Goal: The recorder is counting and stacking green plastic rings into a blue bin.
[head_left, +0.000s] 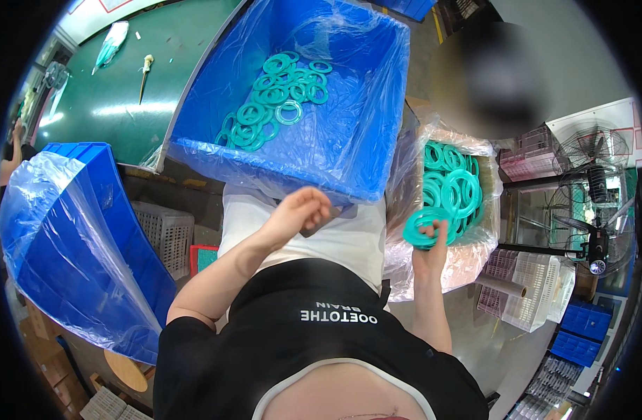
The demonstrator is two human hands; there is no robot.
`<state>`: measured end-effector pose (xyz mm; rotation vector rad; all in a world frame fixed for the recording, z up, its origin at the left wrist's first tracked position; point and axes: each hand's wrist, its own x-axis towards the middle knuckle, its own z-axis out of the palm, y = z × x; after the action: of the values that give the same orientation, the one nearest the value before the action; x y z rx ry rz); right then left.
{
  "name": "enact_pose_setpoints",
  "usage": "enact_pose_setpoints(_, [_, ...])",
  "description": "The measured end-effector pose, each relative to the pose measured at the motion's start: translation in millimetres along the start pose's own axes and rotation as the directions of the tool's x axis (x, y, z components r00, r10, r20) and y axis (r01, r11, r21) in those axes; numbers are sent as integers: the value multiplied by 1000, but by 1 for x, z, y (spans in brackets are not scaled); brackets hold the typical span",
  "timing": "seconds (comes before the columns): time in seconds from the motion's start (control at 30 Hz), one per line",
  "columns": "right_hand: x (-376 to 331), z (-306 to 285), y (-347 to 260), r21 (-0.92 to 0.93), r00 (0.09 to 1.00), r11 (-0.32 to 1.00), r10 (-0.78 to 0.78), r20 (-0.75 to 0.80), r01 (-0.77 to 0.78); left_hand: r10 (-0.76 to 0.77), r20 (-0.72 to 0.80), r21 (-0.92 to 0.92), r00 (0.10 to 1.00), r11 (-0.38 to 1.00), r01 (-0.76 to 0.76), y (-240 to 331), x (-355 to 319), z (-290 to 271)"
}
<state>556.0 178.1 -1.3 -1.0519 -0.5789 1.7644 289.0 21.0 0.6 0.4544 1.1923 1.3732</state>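
My right hand [433,253] grips several flat green rings [417,222] at the near left corner of a plastic-lined carton. More green rings [463,190] fill that carton [443,266]. In front of my body, at the near wall of a large blue bin [279,183], my left hand [305,210] has its fingers curled. A small dark shape shows beneath those fingers; whether the hand holds it I cannot tell. Inside the blue bin, under clear film, a loose heap of green rings [272,94] lies toward the left.
To my left stands another blue bin [90,245] draped in clear film, with a white crate [165,227] beside it. A green table [160,42] stretches across the far left. At the right are a black fan [595,185] and a cardboard tube [501,285].
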Motion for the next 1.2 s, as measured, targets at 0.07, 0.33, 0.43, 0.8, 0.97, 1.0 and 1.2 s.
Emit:
enact_pose_setpoints(0.07, [-15, 9, 11, -361, 996, 931, -30, 85, 59, -30, 110, -61, 993, 997, 37, -12, -1, 4])
enact_pose_setpoints(0.33, [-55, 48, 59, -623, 630, 159, 7, 777, 766, 90, 52, 387, 995, 916, -103, -37, -10, 42])
enact_pose_setpoints(0.43, [-56, 47, 64, -606, 611, 155, 19, 791, 780, 240, 25, 340, 970, 911, -234, -47, -7, 43])
enact_pose_setpoints(0.8, [-44, 50, 42, -475, 978, 880, 89, 190, 12, -29, 211, -278, 977, 956, 88, -21, -26, 18])
enact_pose_setpoints(0.97, [-41, 43, 48, -457, 876, 868, 364, 316, -195, -31, 159, 44, 987, 999, 24, -23, -23, 12])
enact_pose_setpoints(1.0, [-45, 48, 49, -456, 874, 867, 367, 318, -198, -31, 155, 46, 987, 999, 24, -31, -20, 11])
enact_pose_setpoints(1.2, [-63, 59, 54, -529, 950, 847, 128, 284, 44, 142, -114, 740, 983, 672, -11, -11, -26, 21])
